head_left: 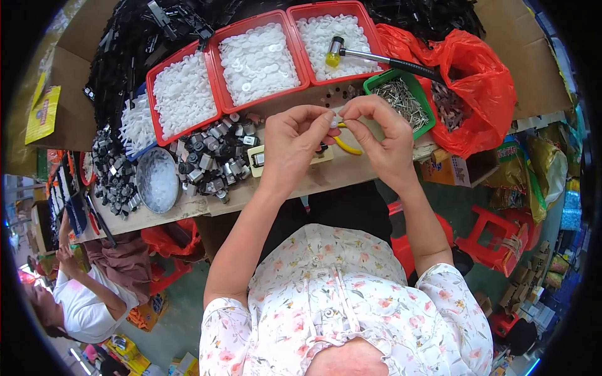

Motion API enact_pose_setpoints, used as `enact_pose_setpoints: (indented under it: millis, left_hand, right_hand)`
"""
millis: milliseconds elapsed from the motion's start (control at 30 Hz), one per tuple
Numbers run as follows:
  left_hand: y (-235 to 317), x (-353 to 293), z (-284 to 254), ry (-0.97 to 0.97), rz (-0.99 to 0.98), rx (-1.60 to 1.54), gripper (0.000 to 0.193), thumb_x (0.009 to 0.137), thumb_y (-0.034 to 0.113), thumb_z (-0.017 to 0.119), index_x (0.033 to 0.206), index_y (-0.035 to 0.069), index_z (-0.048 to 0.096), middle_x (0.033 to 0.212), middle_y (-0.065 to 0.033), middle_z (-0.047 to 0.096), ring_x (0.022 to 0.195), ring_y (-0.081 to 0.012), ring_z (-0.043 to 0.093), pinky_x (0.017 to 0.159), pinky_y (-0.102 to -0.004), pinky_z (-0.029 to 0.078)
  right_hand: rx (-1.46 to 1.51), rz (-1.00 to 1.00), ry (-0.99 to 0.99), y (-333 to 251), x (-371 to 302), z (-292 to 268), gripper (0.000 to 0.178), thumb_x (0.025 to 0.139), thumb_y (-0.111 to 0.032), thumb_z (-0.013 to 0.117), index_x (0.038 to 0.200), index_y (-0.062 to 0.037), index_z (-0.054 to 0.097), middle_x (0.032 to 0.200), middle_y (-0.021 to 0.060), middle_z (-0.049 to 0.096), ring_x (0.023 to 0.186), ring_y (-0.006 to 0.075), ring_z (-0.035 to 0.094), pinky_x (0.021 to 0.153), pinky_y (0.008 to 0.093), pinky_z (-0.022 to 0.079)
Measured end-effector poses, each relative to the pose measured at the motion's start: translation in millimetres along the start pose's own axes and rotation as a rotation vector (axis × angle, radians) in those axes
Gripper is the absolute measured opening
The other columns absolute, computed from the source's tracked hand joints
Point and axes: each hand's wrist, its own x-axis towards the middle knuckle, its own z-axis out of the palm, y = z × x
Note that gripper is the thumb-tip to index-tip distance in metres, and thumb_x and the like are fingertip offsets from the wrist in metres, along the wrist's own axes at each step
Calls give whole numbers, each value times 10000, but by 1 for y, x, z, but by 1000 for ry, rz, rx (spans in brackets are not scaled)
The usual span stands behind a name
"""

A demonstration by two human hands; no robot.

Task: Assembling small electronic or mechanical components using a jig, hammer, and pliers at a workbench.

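My left hand (290,141) and my right hand (384,141) meet above the table's front edge, fingertips nearly touching. Between my left thumb and forefinger sits a small white plastic piece (334,120). The right fingers are pinched close against it; whatever they grip is too small to make out. Just below the fingertips lies a tool with yellow handles (348,146), partly hidden by my hands. Beside my left hand is a small beige block (256,156) with a metal part on it. A green tray (419,130) of metal pins stands beyond my right hand.
Red trays (304,80) of white plastic parts line the back, with a hammer (376,57) across the right one. Motor-like metal parts (210,156) and a metal bowl (157,178) lie left. A red plastic bag (486,88) stands right. Another person (94,297) works at far left.
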Motion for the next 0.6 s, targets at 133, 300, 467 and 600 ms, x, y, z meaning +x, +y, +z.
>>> enact_pose_setpoints:
  millis: [133, 300, 467, 600]
  left_hand:
    - [0, -3, -1, 8, 2, -4, 223, 962, 144, 663, 1028, -65, 704, 823, -84, 734, 724, -93, 693, 637, -210, 540]
    - [0, -4, -5, -2, -21, 34, 218, 955, 137, 666, 1008, -72, 703, 820, -82, 728, 724, -98, 697, 639, -220, 553]
    - [-2, -6, -11, 2, -13, 14, 215, 952, 132, 666, 998, -74, 702, 816, -75, 722, 726, -100, 699, 647, -226, 561]
    - [-3, -7, -15, 8, -1, 43, 217, 954, 134, 664, 1007, -73, 702, 814, -72, 719, 727, -97, 698, 657, -225, 566]
  right_hand:
    - [-22, 7, -14, 0, -3, 5, 98, 884, 26, 674, 968, 18, 624, 957, 96, 659, 908, 194, 648, 839, 298, 507]
    - [-76, -27, -13, -3, -4, 8, 102, 877, 14, 690, 956, 20, 626, 944, 100, 662, 883, 202, 652, 809, 304, 515]
    - [-89, -24, -28, -2, -3, 14, 99, 875, 23, 685, 954, 20, 626, 936, 104, 660, 872, 210, 650, 794, 307, 513]
    - [-128, -39, -44, -4, -1, 17, 104, 870, 30, 681, 954, 22, 621, 926, 107, 655, 855, 223, 649, 778, 308, 511]
